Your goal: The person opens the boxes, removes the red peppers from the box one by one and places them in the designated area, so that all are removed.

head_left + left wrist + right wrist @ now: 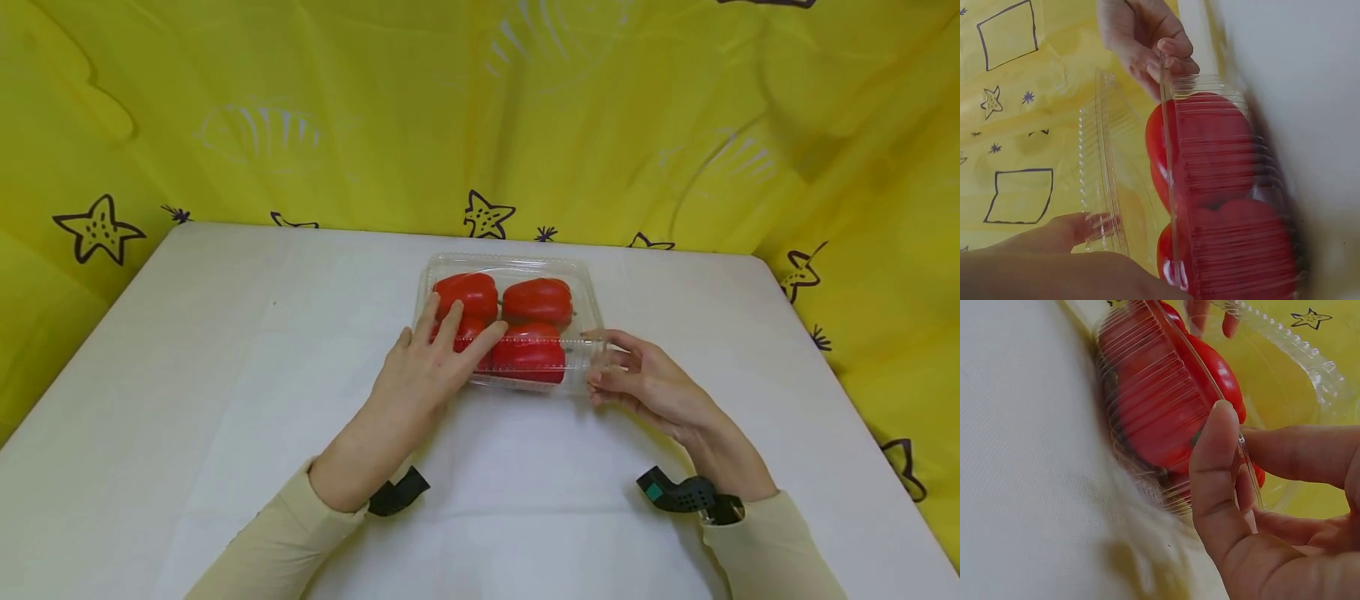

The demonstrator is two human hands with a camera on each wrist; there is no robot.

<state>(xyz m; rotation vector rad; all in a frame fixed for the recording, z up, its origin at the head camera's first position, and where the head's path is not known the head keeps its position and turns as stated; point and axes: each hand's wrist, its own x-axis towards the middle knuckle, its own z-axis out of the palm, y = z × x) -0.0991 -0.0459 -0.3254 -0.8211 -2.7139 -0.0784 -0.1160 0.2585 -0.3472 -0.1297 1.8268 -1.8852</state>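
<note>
On the desk, the box holds red peppers, its lid ajar. I have the right hand pinching the rim, the left hand spreading straight fingers over the lid. Likely lid work, opening or closing I can't tell; next calls for a steady box. The left hand partly hides one pepper.

We've got a white, faintly creased table before us, and there, directly on it near the far edge, we spot a clear plastic container holding four red peppers!
</note>
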